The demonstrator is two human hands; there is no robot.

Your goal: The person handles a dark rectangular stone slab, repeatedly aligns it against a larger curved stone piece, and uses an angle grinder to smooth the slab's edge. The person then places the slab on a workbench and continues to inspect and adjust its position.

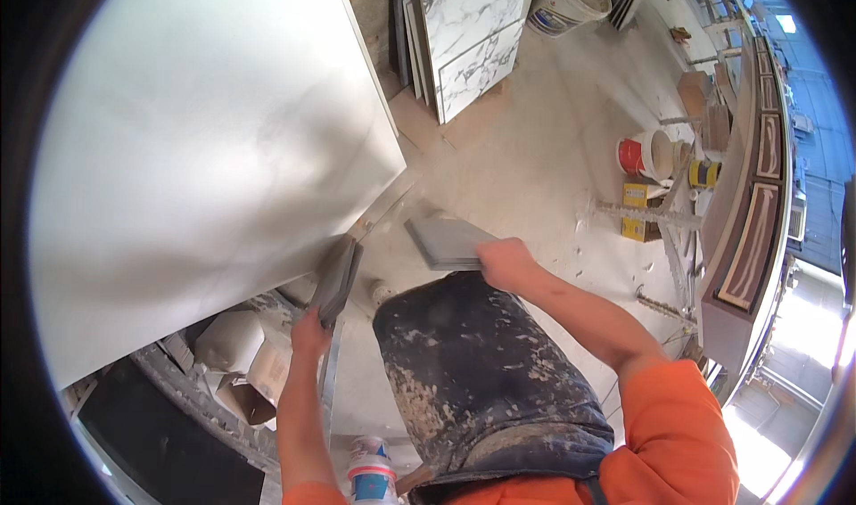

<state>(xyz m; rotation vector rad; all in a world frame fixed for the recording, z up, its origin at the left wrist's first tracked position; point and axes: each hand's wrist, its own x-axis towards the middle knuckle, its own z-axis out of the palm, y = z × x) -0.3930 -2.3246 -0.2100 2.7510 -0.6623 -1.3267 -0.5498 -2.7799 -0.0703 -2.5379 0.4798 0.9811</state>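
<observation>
My left hand is closed round the lower end of a few dark grey flat strips, which look like cut tile and stand tilted beside the large pale slab. Farther right, my right hand grips the near end of a small stack of grey flat strips. That stack is held roughly level above the floor, pointing forward and left. Its exact number of pieces cannot be made out. The two bundles are apart from each other.
Marble-patterned panels lean at the back, next to a dirty bucket. On the right, a long bench runs past a red-and-white bucket and yellow boxes. Cardboard boxes lie at lower left, with small tubs near my legs.
</observation>
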